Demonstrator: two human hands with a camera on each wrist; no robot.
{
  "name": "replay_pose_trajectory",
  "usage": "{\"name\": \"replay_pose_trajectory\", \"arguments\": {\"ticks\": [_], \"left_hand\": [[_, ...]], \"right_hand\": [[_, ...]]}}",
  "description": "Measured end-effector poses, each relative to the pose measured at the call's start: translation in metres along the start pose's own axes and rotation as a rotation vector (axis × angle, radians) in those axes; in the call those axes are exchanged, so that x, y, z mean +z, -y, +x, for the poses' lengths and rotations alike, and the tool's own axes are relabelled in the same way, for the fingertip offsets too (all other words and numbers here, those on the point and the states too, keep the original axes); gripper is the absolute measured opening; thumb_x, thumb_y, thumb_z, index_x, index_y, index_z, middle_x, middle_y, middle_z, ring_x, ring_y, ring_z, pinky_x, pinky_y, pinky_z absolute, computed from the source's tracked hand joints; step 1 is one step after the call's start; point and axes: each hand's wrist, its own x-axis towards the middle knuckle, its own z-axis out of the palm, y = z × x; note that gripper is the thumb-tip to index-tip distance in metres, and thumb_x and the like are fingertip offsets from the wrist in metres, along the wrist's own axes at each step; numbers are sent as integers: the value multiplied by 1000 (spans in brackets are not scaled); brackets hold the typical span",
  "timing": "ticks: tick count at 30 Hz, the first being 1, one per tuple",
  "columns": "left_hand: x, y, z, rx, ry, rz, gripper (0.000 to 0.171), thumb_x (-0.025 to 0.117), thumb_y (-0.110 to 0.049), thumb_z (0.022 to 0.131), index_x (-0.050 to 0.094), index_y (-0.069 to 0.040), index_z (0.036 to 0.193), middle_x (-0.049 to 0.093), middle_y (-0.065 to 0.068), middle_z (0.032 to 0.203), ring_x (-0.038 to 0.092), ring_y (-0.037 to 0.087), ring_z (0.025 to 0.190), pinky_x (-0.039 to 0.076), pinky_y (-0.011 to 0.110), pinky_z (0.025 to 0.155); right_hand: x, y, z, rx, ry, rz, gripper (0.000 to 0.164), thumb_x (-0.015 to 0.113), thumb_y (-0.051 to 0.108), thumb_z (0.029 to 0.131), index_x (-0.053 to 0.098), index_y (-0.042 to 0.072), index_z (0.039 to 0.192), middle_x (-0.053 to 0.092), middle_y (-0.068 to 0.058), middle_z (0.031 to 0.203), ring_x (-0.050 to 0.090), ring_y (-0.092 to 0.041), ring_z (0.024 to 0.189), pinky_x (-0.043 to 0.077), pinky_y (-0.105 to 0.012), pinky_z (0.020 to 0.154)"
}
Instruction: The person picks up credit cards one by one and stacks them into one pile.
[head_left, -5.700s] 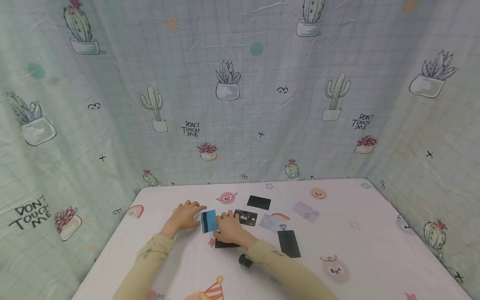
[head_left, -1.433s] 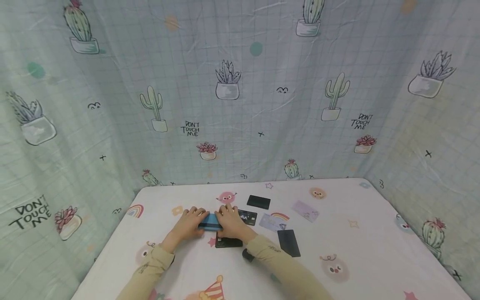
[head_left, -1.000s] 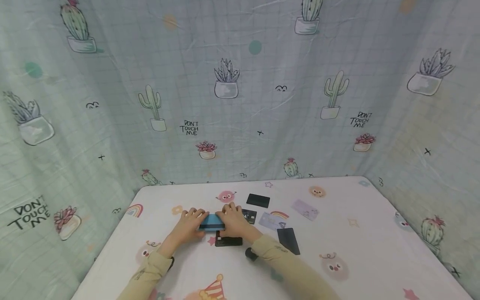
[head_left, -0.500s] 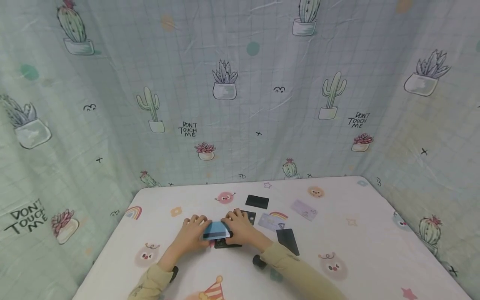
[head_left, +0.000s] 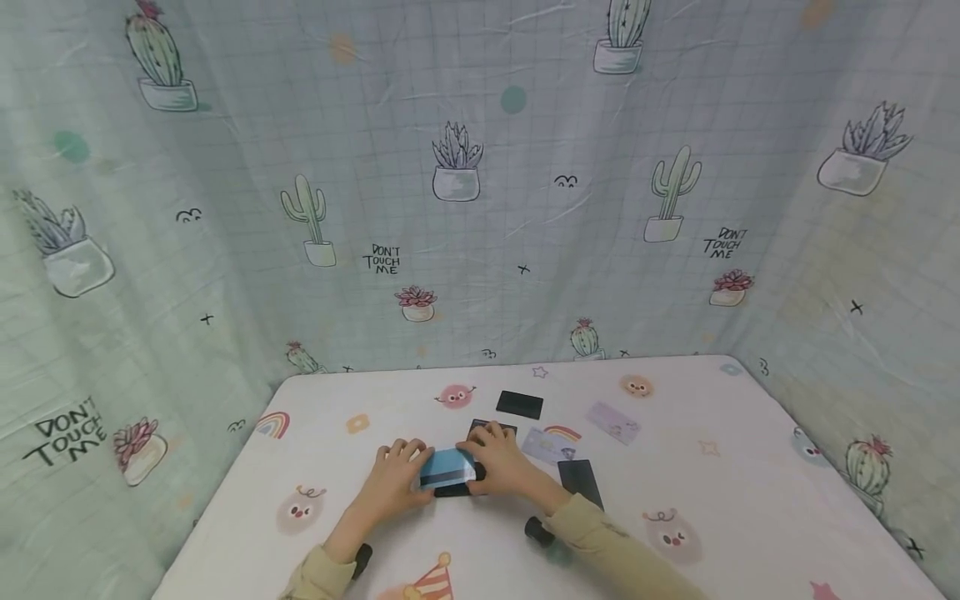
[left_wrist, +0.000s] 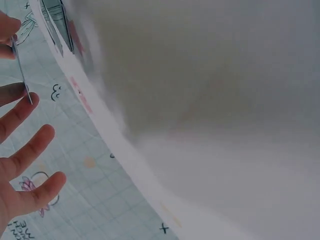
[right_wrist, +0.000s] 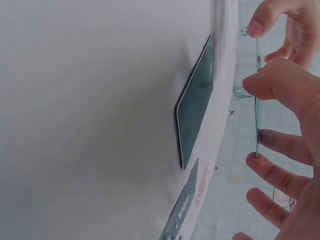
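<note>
A light blue card (head_left: 447, 468) with a dark stripe is held between both hands, above the table. My left hand (head_left: 392, 483) pinches its left end, and my right hand (head_left: 508, 463) pinches the right end. Seen edge-on in the left wrist view, the card (left_wrist: 21, 67) sits between thumb and fingers, with the other fingers spread. The right wrist view shows the card (right_wrist: 256, 120) as a thin line held by both hands. Just behind it in the head view lies a black card (head_left: 452, 492), partly covered. Another black card (head_left: 501, 426) is half hidden behind the right hand.
On the patterned white table lie a black card (head_left: 519, 405) at the back, two pale purple cards (head_left: 613, 422) to the right, and a dark card (head_left: 580, 483) beside the right forearm. A cactus-print curtain (head_left: 517, 208) surrounds the table's back and sides.
The left hand, earlier apart from the blue card, now grips it too. The card has turned so its stripe runs along the near side, and both hands have shifted right and nearer.
</note>
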Motion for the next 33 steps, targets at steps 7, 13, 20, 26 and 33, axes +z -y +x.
{"name": "replay_pose_trajectory", "arguments": {"ticks": [7,13,20,26,33], "left_hand": [[-11,-6,2,43,29,28,58,72,-38,65,57,-13,115,53,1,104,47,21,97,36,47,82],[-12,-8,3,81,8,62,57,71,-38,66,56,-15,116,54,-1,104,47,21,97,36,46,82],[-8,-9,1,124,-28,85,55,70,-39,66,57,-14,114,55,-1,104,47,20,94,36,47,79],[-4,-9,-1,115,-9,102,54,69,-40,68,58,-13,114,56,-1,106,47,20,95,36,47,80],[1,-9,0,136,5,83,53,69,-40,69,57,-14,114,56,-1,106,47,19,95,35,46,80]], "right_hand": [[-10,0,-6,4,17,3,56,69,39,70,53,20,121,49,2,108,37,-17,100,32,-43,83],[-13,0,-9,-5,14,-50,57,68,41,71,52,20,122,48,2,111,36,-18,101,31,-43,86],[-12,0,-12,-15,36,-92,57,66,42,73,51,19,123,48,2,114,36,-19,106,30,-47,90],[-12,-1,-14,-33,40,-87,57,65,42,74,50,18,123,48,2,114,36,-19,106,30,-47,90],[-9,-4,-17,-28,61,-112,56,65,43,74,51,19,122,51,2,112,38,-19,105,31,-48,89]]}}
